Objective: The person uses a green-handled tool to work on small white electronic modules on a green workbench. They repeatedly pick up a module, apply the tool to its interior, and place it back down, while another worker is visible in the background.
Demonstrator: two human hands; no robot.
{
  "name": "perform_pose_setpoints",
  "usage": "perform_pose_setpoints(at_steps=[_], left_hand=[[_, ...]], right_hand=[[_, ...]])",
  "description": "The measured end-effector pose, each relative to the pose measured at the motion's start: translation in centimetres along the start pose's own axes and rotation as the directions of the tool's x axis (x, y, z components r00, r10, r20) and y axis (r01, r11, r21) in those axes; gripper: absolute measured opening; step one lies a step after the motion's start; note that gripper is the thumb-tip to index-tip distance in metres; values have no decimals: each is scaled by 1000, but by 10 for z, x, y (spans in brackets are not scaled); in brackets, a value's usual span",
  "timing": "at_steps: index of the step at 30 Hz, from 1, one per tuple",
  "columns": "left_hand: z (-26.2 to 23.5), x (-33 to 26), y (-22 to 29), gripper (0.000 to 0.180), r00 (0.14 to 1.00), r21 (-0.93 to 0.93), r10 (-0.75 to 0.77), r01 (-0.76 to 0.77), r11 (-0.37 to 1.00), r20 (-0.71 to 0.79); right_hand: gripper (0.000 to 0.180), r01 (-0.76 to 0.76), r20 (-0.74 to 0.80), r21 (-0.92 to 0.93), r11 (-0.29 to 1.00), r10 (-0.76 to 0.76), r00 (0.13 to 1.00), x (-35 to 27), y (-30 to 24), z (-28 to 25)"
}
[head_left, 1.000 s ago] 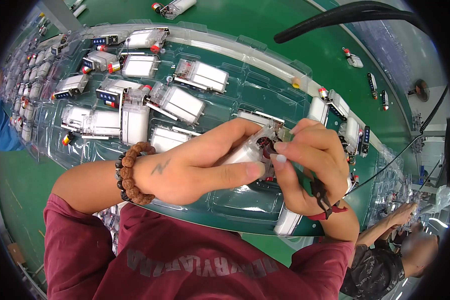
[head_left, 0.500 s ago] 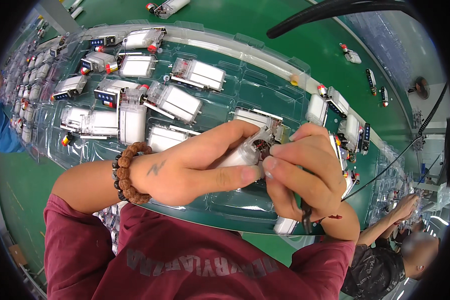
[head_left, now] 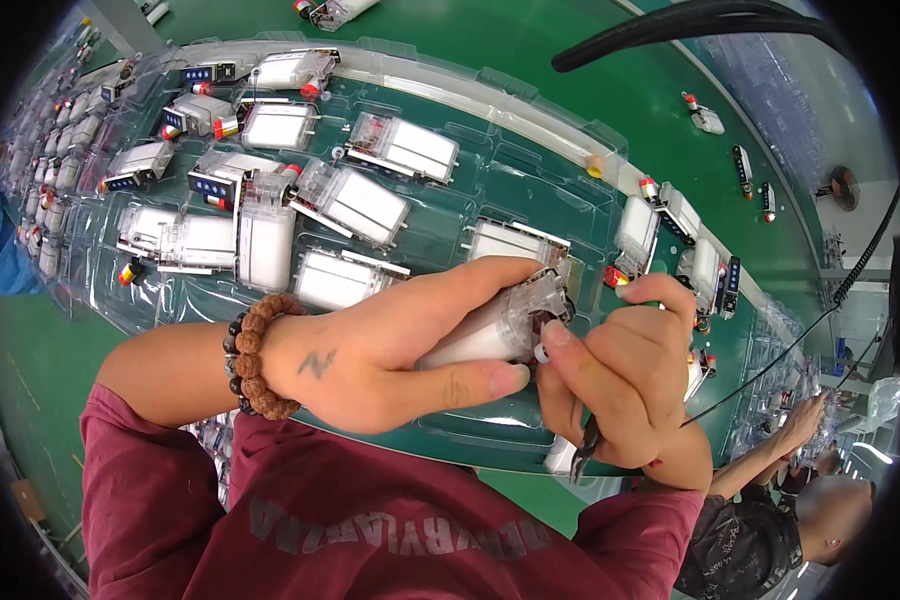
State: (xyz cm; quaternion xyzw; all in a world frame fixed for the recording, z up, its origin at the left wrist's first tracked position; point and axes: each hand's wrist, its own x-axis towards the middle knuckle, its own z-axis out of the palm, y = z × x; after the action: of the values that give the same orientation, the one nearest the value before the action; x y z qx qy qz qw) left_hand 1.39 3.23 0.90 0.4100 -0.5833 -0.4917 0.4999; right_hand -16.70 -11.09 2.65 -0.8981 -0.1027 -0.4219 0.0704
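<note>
A white battery pack (head_left: pixel 490 335) was clasped in the left hand (head_left: pixel 390 360) above the clear tray (head_left: pixel 530 110); its end was pinched by the right hand (head_left: pixel 620 380)

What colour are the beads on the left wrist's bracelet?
Brown and black beads on the bracelet, clearest in the head view.

tray (head_left: pixel 530 190): crowded left with battery units (head_left: pixel 365 205) | centre pockets bare

You've got maroon short sleeves (head_left: pixel 160 480), a brown bead bracelet (head_left: pixel 255 355), small tattoo on your left hand (head_left: pixel 370 350).
</note>
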Motion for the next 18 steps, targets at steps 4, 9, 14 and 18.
perform_pose_setpoints(at_steps=[4,9,14,18], left_hand=[[-4,-1,10,68,991,-6,-109,110,994,72],[-5,-3,5,69,996,0,-42,42,999,74],[-6,1,6,69,994,-51,-8,14,999,108],[-6,0,3,69,993,-117,24,-11,993,113]], right_hand=[[41,41,2,-87,995,-41,999,0,-3,2],[43,46,-1,-102,994,-47,999,0,-4,5],[42,12,-20,-36,999,-13,1000,1,-6,7],[42,-3,-19,6,1000,3,1000,1,-6,6]])
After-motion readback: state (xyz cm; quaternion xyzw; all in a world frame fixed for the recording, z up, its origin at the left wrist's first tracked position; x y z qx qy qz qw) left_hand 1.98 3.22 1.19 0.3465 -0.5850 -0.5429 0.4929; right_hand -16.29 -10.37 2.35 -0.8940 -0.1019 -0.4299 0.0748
